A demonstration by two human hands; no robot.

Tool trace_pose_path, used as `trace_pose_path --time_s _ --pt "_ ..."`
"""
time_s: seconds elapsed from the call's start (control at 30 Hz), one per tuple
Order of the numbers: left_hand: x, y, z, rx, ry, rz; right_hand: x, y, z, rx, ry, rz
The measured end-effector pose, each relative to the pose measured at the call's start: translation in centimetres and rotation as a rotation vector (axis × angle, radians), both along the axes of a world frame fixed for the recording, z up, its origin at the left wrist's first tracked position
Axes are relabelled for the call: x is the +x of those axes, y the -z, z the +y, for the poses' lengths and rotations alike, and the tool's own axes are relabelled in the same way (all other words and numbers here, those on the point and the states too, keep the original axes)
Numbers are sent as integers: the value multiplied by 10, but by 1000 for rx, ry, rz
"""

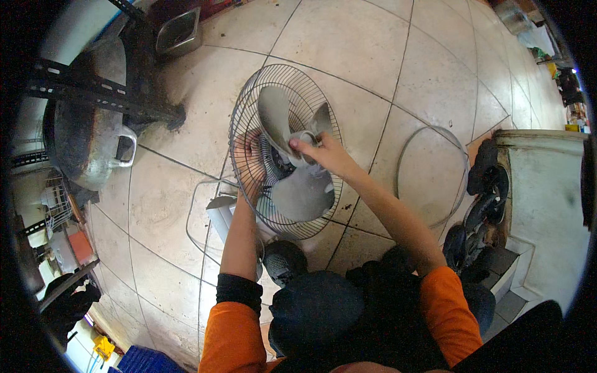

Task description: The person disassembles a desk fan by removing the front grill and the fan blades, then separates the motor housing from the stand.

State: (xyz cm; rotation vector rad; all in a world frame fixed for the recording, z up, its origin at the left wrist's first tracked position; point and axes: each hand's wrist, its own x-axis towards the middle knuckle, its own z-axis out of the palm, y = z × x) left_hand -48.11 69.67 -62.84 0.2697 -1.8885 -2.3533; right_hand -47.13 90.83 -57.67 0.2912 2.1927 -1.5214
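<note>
The fan stands on the tiled floor just in front of the person's knees, tipped so that its rear wire guard faces up at the camera, near the middle of the floor rather than by any wall. Inside the guard sits the grey three-bladed fan blade, dusty and dull, and at its centre a pale hub cap.

The right hand is closed around that hub cap, fingers curled over its rim. The left hand lies against the left side of the guard, fingers spread along the wires and partly hidden behind them; whether it pinches a wire or only steadies the cage cannot be told.

The blade looks like thin moulded plastic: light, a little springy at the tips and likely to crack if levered there, so the hub is the sound place to take hold. Dust may make the plastic slippery under a bare palm. The guard is stiff at the outer ring but its thin wires would probably bend under a hard squeeze, so the ring is the better grip.

The detached front guard, a round wire dome, lies on the floor to the right, well apart from the fan. A large blackened wok rests at the left, and dark sandals sit by the step at the right edge
</note>
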Motion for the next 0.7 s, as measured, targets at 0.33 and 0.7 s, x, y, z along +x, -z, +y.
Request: trace_pose_path --time_s 0.33,0.7 --pt "-1 -30 8 -342 67 88 -23 -103 25 505 -492 962" --pt "10 -15 -6 -198 161 49 -64 -42 30 -189 -638 48"
